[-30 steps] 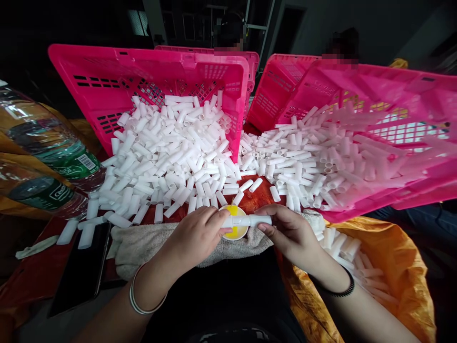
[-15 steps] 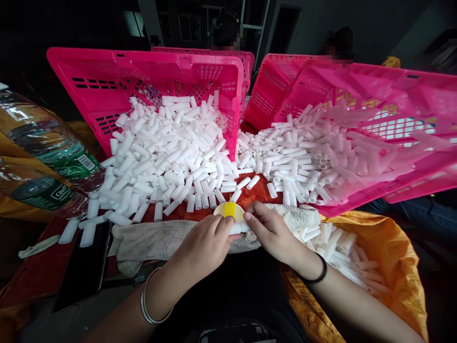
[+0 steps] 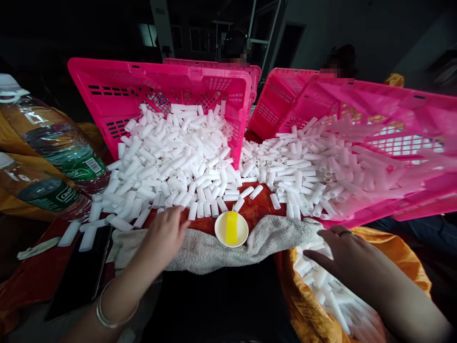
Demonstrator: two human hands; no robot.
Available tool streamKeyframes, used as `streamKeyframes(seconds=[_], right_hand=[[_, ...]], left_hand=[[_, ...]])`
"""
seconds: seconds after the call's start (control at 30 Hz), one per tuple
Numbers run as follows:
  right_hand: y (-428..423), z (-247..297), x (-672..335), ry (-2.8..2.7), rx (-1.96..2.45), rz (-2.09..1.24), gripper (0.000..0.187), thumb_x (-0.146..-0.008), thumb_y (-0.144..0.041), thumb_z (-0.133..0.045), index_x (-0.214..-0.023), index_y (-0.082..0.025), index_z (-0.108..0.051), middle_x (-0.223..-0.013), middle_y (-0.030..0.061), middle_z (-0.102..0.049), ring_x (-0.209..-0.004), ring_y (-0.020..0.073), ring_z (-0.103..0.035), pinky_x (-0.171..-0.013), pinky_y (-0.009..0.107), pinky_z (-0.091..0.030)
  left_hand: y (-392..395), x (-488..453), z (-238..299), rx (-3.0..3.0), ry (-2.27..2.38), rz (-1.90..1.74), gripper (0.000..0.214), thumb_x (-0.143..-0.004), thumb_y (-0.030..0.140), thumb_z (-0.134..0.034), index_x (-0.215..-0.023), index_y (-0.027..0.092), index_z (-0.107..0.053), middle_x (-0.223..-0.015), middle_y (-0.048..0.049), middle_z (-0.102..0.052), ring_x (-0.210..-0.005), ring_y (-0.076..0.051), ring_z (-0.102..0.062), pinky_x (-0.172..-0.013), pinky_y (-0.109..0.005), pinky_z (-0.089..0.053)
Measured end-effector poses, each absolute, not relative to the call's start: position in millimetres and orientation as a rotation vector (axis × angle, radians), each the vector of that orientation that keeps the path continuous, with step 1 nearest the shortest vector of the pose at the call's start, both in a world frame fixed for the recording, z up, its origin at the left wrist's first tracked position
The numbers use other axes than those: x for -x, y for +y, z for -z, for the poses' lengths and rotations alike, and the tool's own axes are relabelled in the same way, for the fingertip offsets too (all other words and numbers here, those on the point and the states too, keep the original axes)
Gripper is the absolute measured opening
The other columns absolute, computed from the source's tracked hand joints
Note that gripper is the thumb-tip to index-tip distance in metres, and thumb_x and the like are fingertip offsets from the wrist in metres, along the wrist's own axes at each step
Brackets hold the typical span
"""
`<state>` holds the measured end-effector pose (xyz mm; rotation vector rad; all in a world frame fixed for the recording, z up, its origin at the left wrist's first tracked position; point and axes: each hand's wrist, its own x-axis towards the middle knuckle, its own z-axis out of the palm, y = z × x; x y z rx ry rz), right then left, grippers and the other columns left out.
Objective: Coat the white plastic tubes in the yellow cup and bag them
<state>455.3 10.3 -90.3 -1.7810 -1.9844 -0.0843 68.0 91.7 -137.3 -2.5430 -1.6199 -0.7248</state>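
My left hand [image 3: 164,238] is over the grey towel, its fingertips at the front edge of a heap of short white plastic tubes [image 3: 171,157]. Its fingers look parted, slightly blurred, with nothing visible in them. On the right, my right hand [image 3: 344,252] is spread open above an orange sack [image 3: 400,257], which holds longer white tubes [image 3: 337,305]. Between the hands sits a small white dish [image 3: 219,233] with a yellow strip [image 3: 232,228] across it. The rolled grey towel [image 3: 203,255] runs along the table's front edge.
Pink crates [image 3: 157,71] lie tipped at the back, tubes spilling onto the red table surface [image 3: 262,205]. Two plastic bottles [image 3: 82,166] and a dark flat phone-like slab [image 3: 71,281] are at left. People are partly visible behind the crates.
My hands have parted from over the dish, where they held a white tube. The left moved toward the heap, the right over the sack. The dish is now uncovered.
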Motion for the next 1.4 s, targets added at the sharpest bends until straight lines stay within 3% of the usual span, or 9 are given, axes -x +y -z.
streamKeyframes(seconds=[0.1,0.23,0.37,0.57,0.7,0.9,1.0,1.13,1.4], right_hand=[[65,111,-449,-2.264,1.863,0.258,0.016,-0.091,-0.030,-0.059,-0.084,-0.019,-0.067,-0.084,0.0130,-0.069,-0.068,0.0241,-0.065,-0.064,0.035,-0.050],[153,137,-409,-2.341,2.019,0.378,0.031,-0.092,-0.008,-0.045,-0.113,-0.010,-0.068,-0.125,0.0234,-0.065,-0.108,0.0322,-0.064,-0.088,0.042,-0.050],[175,148,-404,-2.453,1.916,0.337,0.031,-0.095,-0.012,-0.045,-0.114,-0.012,-0.069,-0.143,0.0185,-0.055,-0.135,0.0363,-0.045,-0.108,0.052,-0.037],[106,146,-411,-2.243,1.476,-0.212,0.039,-0.098,-0.026,-0.048,-0.134,-0.012,-0.056,-0.111,0.0152,-0.071,-0.097,0.0253,-0.069,-0.088,0.039,-0.056],[75,153,-389,-2.160,1.191,-0.453,0.039,-0.103,-0.025,-0.039,-0.138,-0.020,-0.055,-0.115,0.0127,-0.068,-0.100,0.0213,-0.069,-0.085,0.035,-0.059],[77,176,-371,-2.043,1.217,-0.327,0.032,-0.099,-0.021,-0.049,-0.128,-0.020,-0.063,-0.114,0.0141,-0.068,-0.103,0.0247,-0.068,-0.087,0.041,-0.061],[77,178,-369,-2.069,1.143,-0.304,0.028,-0.098,-0.018,-0.049,-0.118,-0.021,-0.069,-0.112,0.0133,-0.067,-0.102,0.0246,-0.068,-0.085,0.041,-0.061],[73,172,-365,-2.007,1.190,-0.428,0.029,-0.097,-0.020,-0.050,-0.122,-0.022,-0.065,-0.111,0.0123,-0.068,-0.101,0.0243,-0.068,-0.084,0.041,-0.061],[77,172,-368,-2.027,1.134,-0.412,0.019,-0.097,-0.021,-0.052,-0.106,-0.023,-0.068,-0.109,0.0114,-0.066,-0.101,0.0238,-0.066,-0.084,0.041,-0.060]], left_hand=[[126,-56,147,2.371,-1.870,0.291,0.019,-0.091,0.029,-0.053,-0.103,0.015,-0.057,-0.089,-0.0137,-0.070,-0.086,-0.032,-0.068,-0.074,-0.043,-0.056],[138,-71,137,2.313,-2.118,-0.110,0.021,-0.089,0.024,-0.054,-0.105,0.011,-0.056,-0.089,-0.0160,-0.070,-0.091,-0.034,-0.069,-0.074,-0.039,-0.053],[125,-63,124,2.375,-2.226,0.202,0.031,-0.085,0.024,-0.057,-0.115,0.013,-0.056,-0.100,-0.0148,-0.071,-0.097,-0.033,-0.067,-0.083,-0.042,-0.053],[89,-48,134,2.768,-2.211,1.300,0.035,-0.088,0.043,-0.056,-0.117,0.023,-0.059,-0.113,-0.0066,-0.067,-0.097,-0.023,-0.068,-0.078,-0.034,-0.059],[77,-67,158,3.026,-1.896,0.845,0.031,-0.088,0.022,-0.053,-0.118,0.022,-0.062,-0.113,-0.0092,-0.063,-0.101,-0.025,-0.066,-0.087,-0.039,-0.058],[79,-89,167,2.851,-1.634,0.473,0.024,-0.086,0.004,-0.043,-0.100,0.016,-0.058,-0.102,-0.0137,-0.059,-0.100,-0.029,-0.062,-0.090,-0.047,-0.056],[83,-102,163,2.920,-1.467,0.598,0.013,-0.089,0.018,-0.053,-0.102,0.016,-0.053,-0.117,-0.0173,-0.059,-0.113,-0.033,-0.058,-0.097,-0.052,-0.053],[91,-124,167,2.984,-1.319,0.810,0.049,-0.076,0.050,-0.076,-0.103,0.019,-0.050,-0.134,-0.0195,-0.055,-0.121,-0.038,-0.055,-0.099,-0.057,-0.050],[105,-135,179,3.031,-1.369,0.934,0.082,-0.052,0.050,-0.094,-0.112,0.019,-0.048,-0.124,-0.0176,-0.063,-0.112,-0.037,-0.063,-0.094,-0.054,-0.055]])
